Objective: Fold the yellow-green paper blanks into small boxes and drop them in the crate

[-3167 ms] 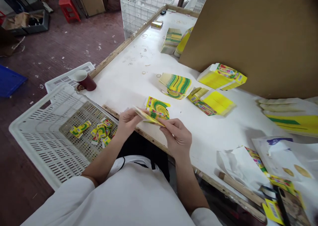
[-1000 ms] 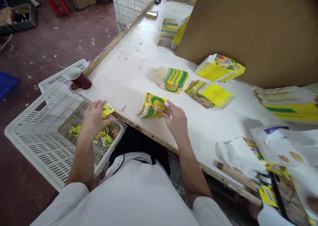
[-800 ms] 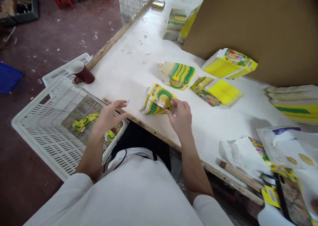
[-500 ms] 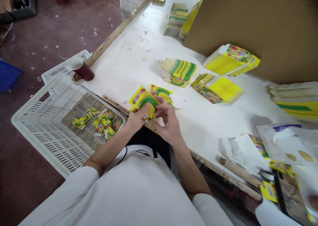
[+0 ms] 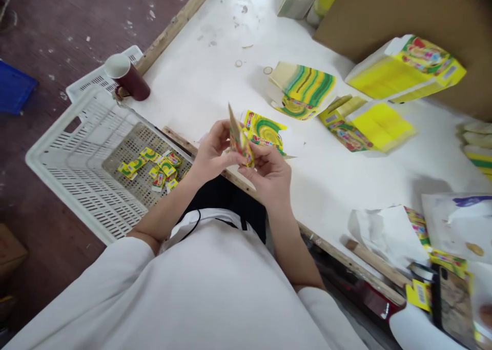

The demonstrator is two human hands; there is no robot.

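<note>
Between both hands, over the table's front edge, a small yellow and green printed carton [image 5: 241, 144] is turned nearly edge-on, its card partly unfolded. My left hand [image 5: 216, 152] grips its left side, thumb toward the lower edge. With thumb and fingers closed, my right hand [image 5: 271, 173] pinches its right lower side. Just behind the hands, a flat printed carton [image 5: 266, 132] lies on the white table [image 5: 200, 78]. Farther back sit a stack of flat cartons [image 5: 307, 86] and an opened yellow box [image 5: 365, 127].
A white plastic basket [image 5: 65, 163] at my left holds several small folded cartons [image 5: 163, 169]. A maroon cup [image 5: 132, 78] stands at the table's left edge. At right lie a phone [image 5: 455, 299], a wooden stick [image 5: 376, 263] and plastic bags. A brown cardboard sheet [image 5: 403, 12] stands behind.
The carton in my hands has turned from face-up to nearly edge-on. One printed carton beside the flat one no longer shows on the table. The view has shifted.
</note>
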